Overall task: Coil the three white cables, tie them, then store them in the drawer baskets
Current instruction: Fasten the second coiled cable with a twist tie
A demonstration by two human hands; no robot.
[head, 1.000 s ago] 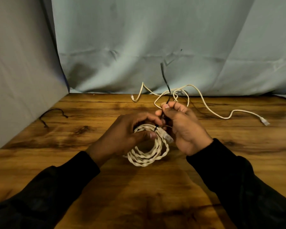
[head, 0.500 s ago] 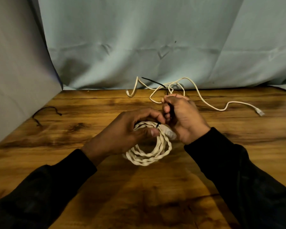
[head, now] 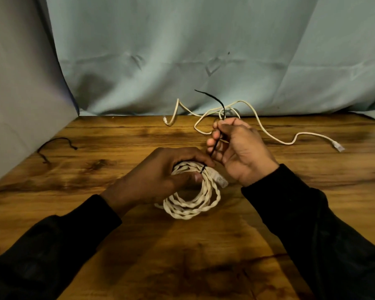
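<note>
A coiled white braided cable (head: 195,204) lies on the wooden table (head: 182,256) in front of me. My left hand (head: 160,176) pinches the coil's top between thumb and fingers. A black tie (head: 217,118) wraps the coil there; my right hand (head: 236,148) grips its free end, which sticks up and curls left above my fingers. A second white cable (head: 268,135) lies loose and uncoiled along the table's back edge, its plugs at both ends. No third cable or drawer baskets show.
Another black tie (head: 52,146) lies on the table at the far left near the grey cloth wall (head: 20,105). A pale blue cloth backdrop (head: 204,50) hangs behind the table. Bare wood stretches in the foreground between my black sleeves.
My right hand has lifted slightly with the black tie, whose free end now curls up and left. My left hand stays pinched on the coil.
</note>
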